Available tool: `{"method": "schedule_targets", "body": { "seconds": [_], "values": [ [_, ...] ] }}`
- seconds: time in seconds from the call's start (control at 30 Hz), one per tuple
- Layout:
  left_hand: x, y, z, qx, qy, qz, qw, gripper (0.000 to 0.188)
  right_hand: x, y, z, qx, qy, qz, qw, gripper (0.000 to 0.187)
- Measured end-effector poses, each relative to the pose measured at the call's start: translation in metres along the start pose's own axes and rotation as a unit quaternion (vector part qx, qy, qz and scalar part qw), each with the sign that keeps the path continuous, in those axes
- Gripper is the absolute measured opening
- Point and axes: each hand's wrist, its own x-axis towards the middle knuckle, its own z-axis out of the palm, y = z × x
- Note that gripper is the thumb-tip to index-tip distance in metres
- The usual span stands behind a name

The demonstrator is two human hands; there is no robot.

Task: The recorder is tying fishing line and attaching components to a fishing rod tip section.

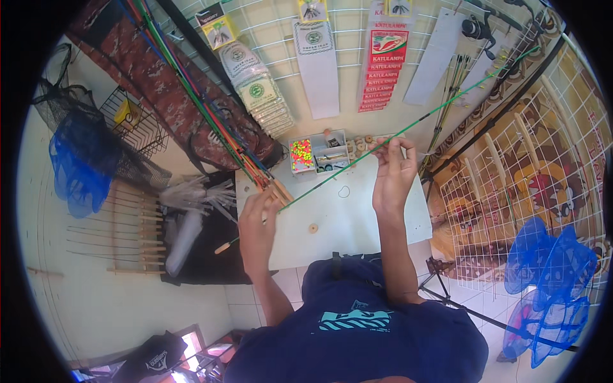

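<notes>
A thin green fishing rod (351, 166) slants across in front of me, its tip up at the far right. At its lower left end is a short wooden handle (223, 247). My right hand (394, 172) pinches the rod between thumb and fingertips around its middle. Lower down, my left hand (257, 220) has its fingers curled around the rod near the handle; the hand partly hides the rod there. Just beyond my left fingers lie the wooden butts (278, 191) of a bundle of coloured rods (204, 108).
A white table (357, 220) carries a divided tray (348, 142) with bright beads, several wooden rings (364, 142), a single ring (313, 228) and a thin loop (344, 191). Packets (386, 57) and a reel (476, 29) hang behind. Blue nets (543, 268) hang right.
</notes>
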Motion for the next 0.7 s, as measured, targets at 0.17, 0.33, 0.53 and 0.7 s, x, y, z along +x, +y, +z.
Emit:
{"method": "schedule_targets", "body": {
  "seconds": [0.17,0.33,0.53,0.7],
  "values": [
    [0.034,0.065,0.065,-0.161,0.014,0.195,0.967,0.028,0.004,-0.013,-0.001,-0.031,-0.004,-0.011,0.999,0.013],
    [0.045,0.075,0.107,-0.325,-0.02,0.167,0.931,0.024,-0.005,-0.015,0.001,-0.03,-0.036,-0.005,0.999,0.01],
    [0.039,0.084,0.11,-0.344,-0.06,0.098,0.932,0.019,0.002,-0.018,-0.011,-0.06,-0.013,-0.021,0.998,0.009],
    [0.039,0.08,0.114,-0.351,-0.032,0.111,0.929,0.018,0.007,-0.028,-0.009,-0.02,-0.01,-0.034,0.999,0.011]
  ]
}}
